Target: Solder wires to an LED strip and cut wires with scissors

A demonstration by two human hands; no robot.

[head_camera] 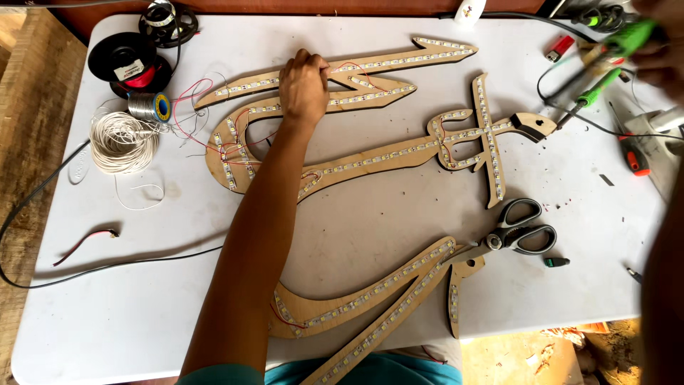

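spool label: white, rectangular with dark print, on the face of the black spool with red wire, far left corner of the tabletop.
solder reel label: round, blue with a yellow centre, on the end of the silver solder reel, just below the black spool and beside the white wire coil.
wooden sign: flat cut-out script shapes of light plywood, lined with white LED strips and thin red wires, lying across the middle of the tabletop; a second piece lies at the near edge.
screens: none visible.
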